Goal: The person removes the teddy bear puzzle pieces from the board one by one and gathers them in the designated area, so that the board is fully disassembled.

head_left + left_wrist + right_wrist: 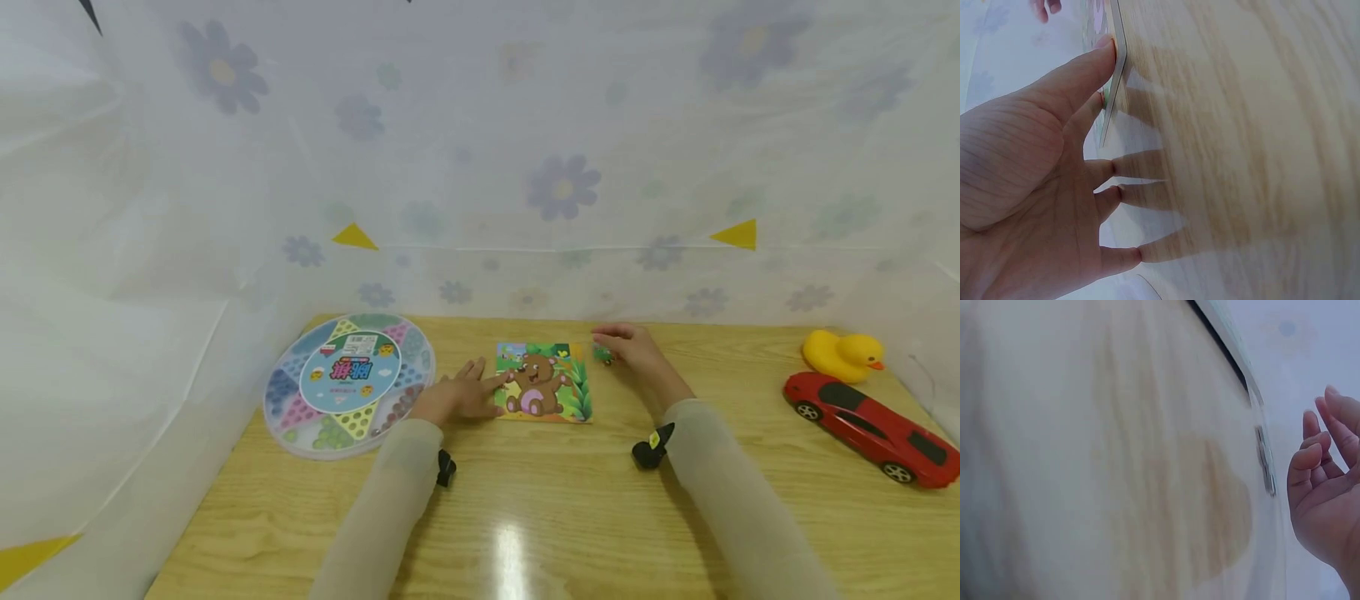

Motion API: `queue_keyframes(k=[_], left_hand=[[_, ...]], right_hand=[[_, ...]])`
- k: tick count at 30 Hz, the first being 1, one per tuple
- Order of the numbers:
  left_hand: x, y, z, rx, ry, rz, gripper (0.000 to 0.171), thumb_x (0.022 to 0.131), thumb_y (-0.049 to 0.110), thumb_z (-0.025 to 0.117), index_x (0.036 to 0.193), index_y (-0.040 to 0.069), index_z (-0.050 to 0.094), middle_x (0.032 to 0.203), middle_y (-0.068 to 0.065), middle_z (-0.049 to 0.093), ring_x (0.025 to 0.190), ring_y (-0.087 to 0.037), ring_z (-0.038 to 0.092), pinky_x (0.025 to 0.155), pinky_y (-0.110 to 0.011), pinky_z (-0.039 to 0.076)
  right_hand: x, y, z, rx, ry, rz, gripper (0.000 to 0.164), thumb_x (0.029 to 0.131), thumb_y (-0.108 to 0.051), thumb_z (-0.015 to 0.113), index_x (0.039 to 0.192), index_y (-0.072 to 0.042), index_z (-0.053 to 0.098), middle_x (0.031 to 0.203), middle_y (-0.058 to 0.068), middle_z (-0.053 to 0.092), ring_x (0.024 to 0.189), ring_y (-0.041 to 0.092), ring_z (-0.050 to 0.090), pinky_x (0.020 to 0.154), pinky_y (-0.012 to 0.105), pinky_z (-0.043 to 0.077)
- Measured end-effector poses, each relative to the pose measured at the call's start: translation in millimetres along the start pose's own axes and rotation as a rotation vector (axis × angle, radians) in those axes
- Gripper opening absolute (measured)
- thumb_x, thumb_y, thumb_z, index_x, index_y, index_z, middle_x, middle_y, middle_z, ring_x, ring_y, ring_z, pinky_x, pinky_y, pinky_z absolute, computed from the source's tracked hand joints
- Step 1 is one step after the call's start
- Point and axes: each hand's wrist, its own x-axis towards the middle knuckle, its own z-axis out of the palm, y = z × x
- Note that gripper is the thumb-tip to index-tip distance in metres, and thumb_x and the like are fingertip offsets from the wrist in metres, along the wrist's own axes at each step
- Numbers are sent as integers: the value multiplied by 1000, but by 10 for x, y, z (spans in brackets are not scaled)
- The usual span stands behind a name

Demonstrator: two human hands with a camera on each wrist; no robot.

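A flat bear puzzle (540,385) lies on the table in front of me, a brown bear on a green scene. My left hand (463,395) rests at its left side, thumb and index finger touching the puzzle's edge (1117,69), the other fingers spread down to the wood. To the right of the puzzle lies a small green puzzle piece (602,354). My right hand (636,347) hovers over that piece, fingers loosely bent. In the right wrist view the hand (1329,487) appears apart from the piece (1265,461) on the table.
A round Chinese checkers box (300,437) lies to the left, close to my left forearm. At the right stand a yellow rubber duck (842,354) and a red toy car (870,429). A flower-printed white curtain (480,192) closes off the table's back and sides.
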Motion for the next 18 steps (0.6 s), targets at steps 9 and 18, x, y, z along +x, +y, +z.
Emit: queue_keyframes(k=[9,18], left_hand=[[15,10,-2,2,3,5,69,94,55,45,151,40,10,158,-11,-7,145,-27,-3,111,-59,12],[12,2,-17,-2,-10,2,69,94,54,45,151,39,9,158,-12,-8,145,-27,-5,111,-60,12]], right_hand=[[-34,-176,249,47,-63,-7,40,95,-24,59,123,5,59,63,-1,46,47,8,32,52,25,36],[95,-102,544,48,-147,-24,35,95,-21,60,122,0,60,81,2,54,53,11,36,52,25,38]])
